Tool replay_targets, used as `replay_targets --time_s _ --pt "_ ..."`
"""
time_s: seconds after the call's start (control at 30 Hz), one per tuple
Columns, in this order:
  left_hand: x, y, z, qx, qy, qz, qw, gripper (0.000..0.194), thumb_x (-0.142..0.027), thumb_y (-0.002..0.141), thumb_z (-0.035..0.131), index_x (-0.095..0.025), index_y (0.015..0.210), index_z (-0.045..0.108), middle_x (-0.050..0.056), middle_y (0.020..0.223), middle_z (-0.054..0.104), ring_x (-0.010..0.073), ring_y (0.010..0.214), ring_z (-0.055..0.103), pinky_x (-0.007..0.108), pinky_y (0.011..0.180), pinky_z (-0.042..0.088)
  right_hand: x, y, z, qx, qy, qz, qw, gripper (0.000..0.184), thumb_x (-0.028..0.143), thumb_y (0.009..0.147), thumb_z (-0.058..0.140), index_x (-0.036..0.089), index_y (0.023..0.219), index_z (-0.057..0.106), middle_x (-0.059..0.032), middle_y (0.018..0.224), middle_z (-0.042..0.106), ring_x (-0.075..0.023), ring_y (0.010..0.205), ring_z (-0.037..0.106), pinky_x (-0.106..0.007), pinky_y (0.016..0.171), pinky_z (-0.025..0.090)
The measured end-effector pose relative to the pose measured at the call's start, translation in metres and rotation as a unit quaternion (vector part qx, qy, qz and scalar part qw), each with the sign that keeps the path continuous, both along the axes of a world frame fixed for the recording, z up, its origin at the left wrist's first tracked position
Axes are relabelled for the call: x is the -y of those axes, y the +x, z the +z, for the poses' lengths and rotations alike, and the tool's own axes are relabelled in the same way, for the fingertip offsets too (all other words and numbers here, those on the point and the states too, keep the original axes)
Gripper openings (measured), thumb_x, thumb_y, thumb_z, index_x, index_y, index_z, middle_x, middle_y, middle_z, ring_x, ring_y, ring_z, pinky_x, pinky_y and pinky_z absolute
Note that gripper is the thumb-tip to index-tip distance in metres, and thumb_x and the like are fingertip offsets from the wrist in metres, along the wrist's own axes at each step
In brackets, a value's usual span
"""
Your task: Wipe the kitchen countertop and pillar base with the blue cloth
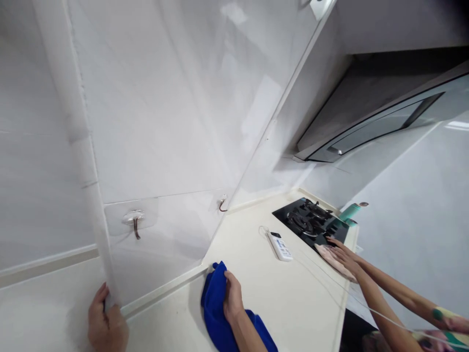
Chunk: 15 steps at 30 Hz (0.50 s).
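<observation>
My right hand [233, 297] grips a bunched blue cloth [215, 308] on the cream countertop [256, 288], close to the low raised strip along the wall. The cloth's loose end spreads below my forearm. At lower left, my left hand [108, 322] is closed, its fingers curled at the foot of a white wall corner edge [91, 168]. A small dark patch shows between the fingers; what they hold, if anything, cannot be made out. Two clear adhesive hooks, a nearer hook [136, 226] and a farther hook [222, 204], are stuck on the wall above.
A white power strip [279, 246] with a cable lies on the counter. Beyond it is a black gas hob [311, 217], where another person's hands [340, 256] press a pale cloth [331, 261]. Green cylinders [350, 211] stand behind. A range hood [377, 107] hangs above.
</observation>
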State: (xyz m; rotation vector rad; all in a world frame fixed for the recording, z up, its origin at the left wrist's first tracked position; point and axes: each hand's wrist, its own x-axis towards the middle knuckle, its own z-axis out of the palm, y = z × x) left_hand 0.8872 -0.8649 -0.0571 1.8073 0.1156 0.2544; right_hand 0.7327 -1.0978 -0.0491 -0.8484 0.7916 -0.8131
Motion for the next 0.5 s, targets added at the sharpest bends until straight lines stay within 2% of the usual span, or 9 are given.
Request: replay_targets --time_s 0.07,0.13,0.2,0.27,0.33,0.4,0.5 --pt "0.001 0.000 0.000 0.002 -0.002 0.001 1.000 0.055 -0.029 0.081 0.042 -0.019 0.133 0.054 0.010 0.139 0.058 0.0281 0.128 0.053 0.048 0.114 0.039 -0.004 0.006 0.009 0.031 0.016 0.037 0.999 0.035 0.044 0.068 0.065 0.017 0.089 0.072 -0.0027 0.078 0.073 -0.0164 0.067 0.065 -0.026 0.060 0.052" --pt "0.002 0.000 0.000 0.002 0.000 0.003 1.000 0.055 -0.029 0.080 0.042 -0.019 0.133 0.055 0.010 0.138 0.058 0.0282 0.126 0.054 0.049 0.113 0.040 -0.012 0.016 0.014 0.005 -0.018 0.065 0.998 0.034 0.041 0.066 0.066 0.018 0.090 0.070 0.0018 0.067 0.068 -0.0124 0.056 0.058 -0.023 0.051 0.046" --pt "0.002 0.001 0.000 0.001 0.001 0.004 1.000 0.054 -0.028 0.080 0.042 -0.019 0.132 0.055 0.010 0.137 0.059 0.0283 0.125 0.054 0.049 0.111 0.041 -0.020 0.026 0.014 -0.052 -0.068 0.069 0.994 0.036 0.042 0.064 0.069 0.019 0.092 0.066 0.0092 0.051 0.055 -0.0088 0.042 0.044 -0.021 0.041 0.036" --pt "0.002 0.001 -0.001 0.002 0.000 0.003 1.000 0.054 -0.029 0.080 0.043 -0.020 0.131 0.054 0.010 0.136 0.058 0.0279 0.124 0.054 0.049 0.111 0.041 -0.025 0.033 0.010 -0.087 -0.095 0.058 0.990 0.041 0.046 0.061 0.073 0.022 0.091 0.060 0.0143 0.044 0.042 -0.0075 0.037 0.035 -0.020 0.036 0.030" --pt "0.001 0.001 -0.003 0.006 -0.003 0.002 1.000 0.053 -0.029 0.080 0.043 -0.020 0.131 0.054 0.009 0.135 0.058 0.0273 0.124 0.054 0.048 0.112 0.041 -0.028 0.037 0.007 -0.108 -0.094 0.045 0.989 0.045 0.053 0.058 0.076 0.024 0.086 0.054 0.0151 0.043 0.040 -0.0075 0.036 0.035 -0.020 0.034 0.029" --pt "0.001 0.001 -0.005 0.012 -0.006 0.000 1.000 0.052 -0.029 0.081 0.042 -0.020 0.130 0.054 0.009 0.135 0.058 0.0268 0.124 0.053 0.047 0.112 0.041 -0.026 0.038 0.005 -0.132 -0.083 0.048 0.987 0.049 0.058 0.055 0.078 0.024 0.078 0.050 0.0127 0.047 0.044 -0.0079 0.039 0.040 -0.019 0.034 0.032" --pt "0.002 0.001 -0.008 0.023 -0.010 -0.004 1.000 0.052 -0.027 0.080 0.042 -0.019 0.130 0.054 0.009 0.134 0.059 0.0269 0.125 0.053 0.048 0.112 0.041 -0.022 0.036 0.005 -0.157 -0.055 0.073 0.983 0.050 0.064 0.059 0.075 0.023 0.072 0.049 0.0088 0.052 0.050 -0.0083 0.046 0.047 -0.019 0.035 0.037"
